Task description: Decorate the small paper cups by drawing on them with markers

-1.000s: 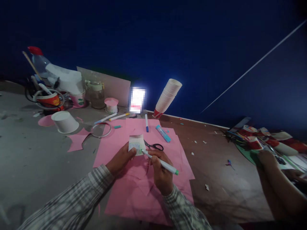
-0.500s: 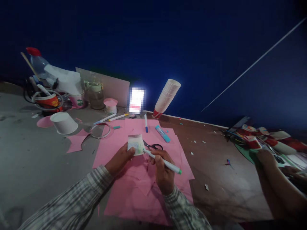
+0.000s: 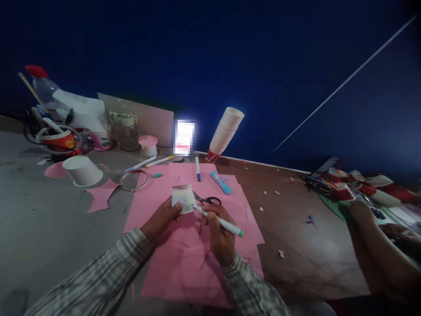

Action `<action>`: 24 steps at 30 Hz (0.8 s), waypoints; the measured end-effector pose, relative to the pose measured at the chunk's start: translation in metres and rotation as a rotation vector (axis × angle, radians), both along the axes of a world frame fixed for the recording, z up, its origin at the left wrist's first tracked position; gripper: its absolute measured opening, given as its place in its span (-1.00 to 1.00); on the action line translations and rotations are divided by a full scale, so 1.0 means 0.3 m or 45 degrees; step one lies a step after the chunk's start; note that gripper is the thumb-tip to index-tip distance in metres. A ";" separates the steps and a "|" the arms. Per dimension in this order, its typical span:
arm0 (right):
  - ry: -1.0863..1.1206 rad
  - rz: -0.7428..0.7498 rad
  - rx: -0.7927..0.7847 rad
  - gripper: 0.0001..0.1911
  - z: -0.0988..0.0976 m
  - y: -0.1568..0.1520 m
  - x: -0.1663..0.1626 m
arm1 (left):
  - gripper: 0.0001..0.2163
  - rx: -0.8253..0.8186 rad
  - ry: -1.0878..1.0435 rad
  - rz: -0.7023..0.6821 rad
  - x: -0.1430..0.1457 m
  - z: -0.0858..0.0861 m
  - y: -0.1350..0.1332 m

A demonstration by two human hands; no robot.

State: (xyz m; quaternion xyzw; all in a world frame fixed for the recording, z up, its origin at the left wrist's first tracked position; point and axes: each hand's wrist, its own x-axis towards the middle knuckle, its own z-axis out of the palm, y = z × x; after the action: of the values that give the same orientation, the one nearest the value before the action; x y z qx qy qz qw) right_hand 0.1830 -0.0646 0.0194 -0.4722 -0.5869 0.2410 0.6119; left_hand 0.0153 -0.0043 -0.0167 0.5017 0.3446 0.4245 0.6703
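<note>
My left hand [image 3: 162, 220] pinches a small, cut-down white paper cup [image 3: 183, 196] by its lower left side. Blue and green scribbles cover part of the cup's wall. In my right hand [image 3: 222, 240], a white marker [image 3: 230, 227] with a green end is held like a pen, its tip at the cup's right side. Black-handled scissors [image 3: 214, 201] lie just behind my right fingers, partly hidden by the cup. Beneath both hands are overlapping pink paper sheets [image 3: 184, 276].
A blue glue stick [image 3: 221, 183], a blue-capped marker [image 3: 198, 169] and a tape ring [image 3: 134, 180] lie behind. Stacked paper cups [image 3: 226, 131] lean by the wall. An upturned white cup [image 3: 83, 170] and glass jar [image 3: 125, 134] stand left. Another person's arm [image 3: 371, 228] is at right.
The whole view has shifted slightly, so things sit a little further left. The marker tip has made a small move on the cup's wall. Both hands keep their holds.
</note>
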 end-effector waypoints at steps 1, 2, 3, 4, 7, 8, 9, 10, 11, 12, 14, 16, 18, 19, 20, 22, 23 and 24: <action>-0.014 -0.004 0.010 -0.71 -0.001 0.000 0.000 | -0.44 -0.006 -0.002 0.001 0.001 0.000 0.000; -0.026 -0.004 0.021 -0.71 -0.001 0.000 0.000 | -0.44 -0.012 -0.006 0.000 0.001 0.000 0.001; -0.034 0.001 0.029 -0.71 0.000 -0.001 -0.001 | -0.44 -0.017 -0.014 0.001 0.002 0.001 0.000; -0.039 0.010 0.033 -0.71 0.001 -0.002 -0.001 | -0.43 -0.022 -0.021 -0.004 0.003 0.003 0.000; -0.046 0.058 0.035 -0.71 0.011 -0.006 -0.004 | -0.40 -0.041 -0.031 -0.005 0.004 0.009 -0.002; -0.055 0.075 0.038 -0.71 0.014 -0.007 -0.004 | -0.40 -0.042 -0.032 -0.004 0.004 0.011 -0.003; -0.067 0.090 0.045 -0.71 0.017 -0.008 -0.004 | -0.41 -0.044 -0.033 -0.004 0.004 0.012 -0.004; -0.078 0.105 0.057 -0.70 0.019 -0.009 -0.004 | -0.41 -0.046 -0.033 -0.004 0.003 0.013 -0.005; -0.084 0.114 0.067 -0.70 0.019 -0.009 -0.003 | -0.41 -0.046 -0.032 -0.002 0.002 0.013 -0.006; -0.080 0.111 0.069 -0.69 0.018 -0.009 -0.003 | -0.41 -0.046 -0.030 -0.002 0.002 0.013 -0.006; -0.037 0.070 0.050 -0.68 0.014 -0.008 -0.001 | -0.41 -0.047 -0.031 0.000 0.002 0.013 -0.006; 0.021 0.018 0.005 -0.67 0.008 -0.006 0.000 | -0.40 -0.046 -0.033 0.004 0.003 0.014 -0.005; 0.044 0.006 -0.030 -0.66 0.004 -0.005 0.001 | -0.39 -0.053 -0.032 0.008 0.004 0.017 -0.004; 0.041 0.007 -0.034 -0.67 0.003 -0.005 0.001 | -0.39 -0.058 -0.029 0.011 0.005 0.020 -0.004; 0.031 0.011 -0.032 -0.67 0.002 -0.004 0.002 | -0.39 -0.062 -0.029 0.014 0.005 0.024 -0.004; 0.012 0.009 -0.020 -0.68 0.002 -0.004 0.002 | -0.40 -0.067 -0.044 0.014 0.007 0.032 -0.006; 0.007 0.009 -0.016 -0.68 0.002 -0.003 0.002 | -0.40 -0.067 -0.053 0.014 0.008 0.036 -0.007; 0.003 0.009 -0.015 -0.68 0.002 -0.002 0.002 | -0.41 -0.067 -0.063 0.016 0.008 0.038 -0.007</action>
State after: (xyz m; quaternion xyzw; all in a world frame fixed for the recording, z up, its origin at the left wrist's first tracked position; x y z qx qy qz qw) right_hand 0.1837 -0.0652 0.0201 -0.4734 -0.5864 0.2473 0.6090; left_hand 0.0177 -0.0065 -0.0052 0.4711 0.3422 0.4315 0.6890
